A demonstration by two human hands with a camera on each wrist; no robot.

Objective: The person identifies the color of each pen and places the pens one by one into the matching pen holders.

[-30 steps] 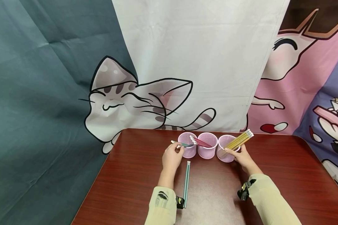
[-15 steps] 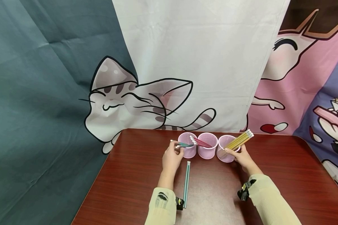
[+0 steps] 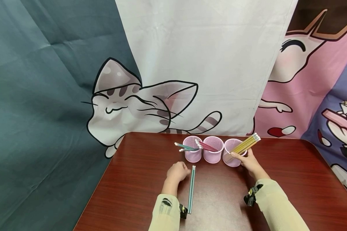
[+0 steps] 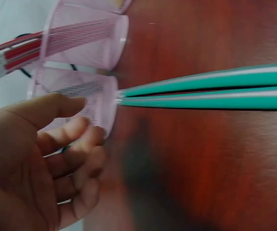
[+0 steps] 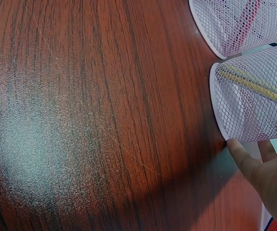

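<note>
In the head view my left hand [image 3: 177, 172] is just left of two green pencils [image 3: 191, 189] lying on the table. Its fingers are loosely bent and hold nothing; the left wrist view shows the pencils' white ends [image 4: 121, 97] near the fingertips. Beyond it stands the left pink mesh cup [image 3: 193, 156], with several green pencils [image 3: 182, 146] leaning out leftward. My right hand [image 3: 251, 162] holds the right mesh cup [image 3: 232, 159], thumb at its front. Yellow pencils [image 3: 244, 145] lean out of that cup to the right. In the right wrist view a fingertip touches its base.
Between those cups stands a middle mesh cup [image 3: 212, 156] with red pencils [image 3: 206, 146] leaning left. All three cups are in a row near the far edge of the brown table [image 3: 127, 179]. A printed cat curtain [image 3: 191, 64] hangs behind.
My left hand has let go of the green pencils in the left cup and drawn back towards the two on the table. My right hand has stayed at the right cup.
</note>
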